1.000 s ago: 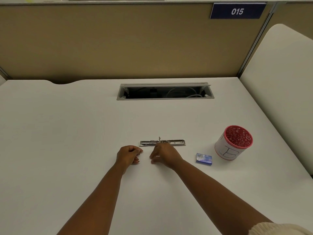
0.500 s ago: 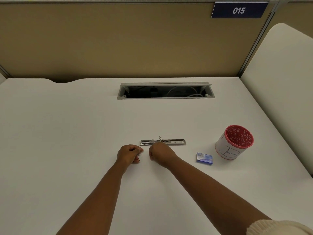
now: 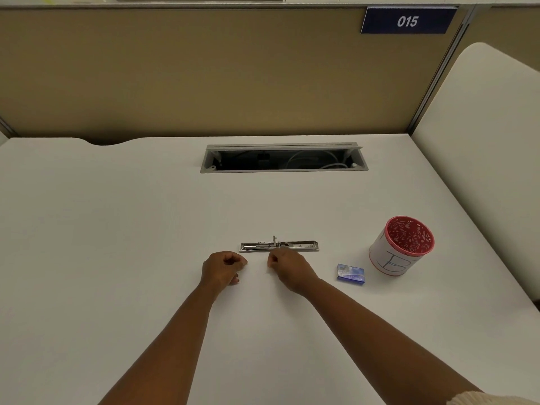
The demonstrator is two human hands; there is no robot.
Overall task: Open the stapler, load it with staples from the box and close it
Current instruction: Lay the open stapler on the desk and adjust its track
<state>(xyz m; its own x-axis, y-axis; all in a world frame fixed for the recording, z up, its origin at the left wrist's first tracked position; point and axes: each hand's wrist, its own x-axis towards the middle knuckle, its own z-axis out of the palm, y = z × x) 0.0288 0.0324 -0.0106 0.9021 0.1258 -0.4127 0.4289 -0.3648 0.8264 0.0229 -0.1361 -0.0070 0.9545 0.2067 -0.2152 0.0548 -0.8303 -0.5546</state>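
Observation:
The metal stapler lies folded open flat on the white desk, its long side running left to right. My left hand rests in a loose fist just in front of the stapler's left end, apart from it. My right hand is curled shut in front of the stapler's middle, knuckles almost touching its near edge. I see nothing between the fingers of either hand; anything small pinched there is hidden. The small blue staple box lies closed to the right of my right hand.
A white cup with a red patterned inside stands right of the staple box. An open cable tray is set into the desk further back. A tan partition wall closes the far side, and a white panel rises on the right.
My right hand's fingers have curled from a looser pose into a fist, staying just in front of the stapler. My left hand has barely moved.

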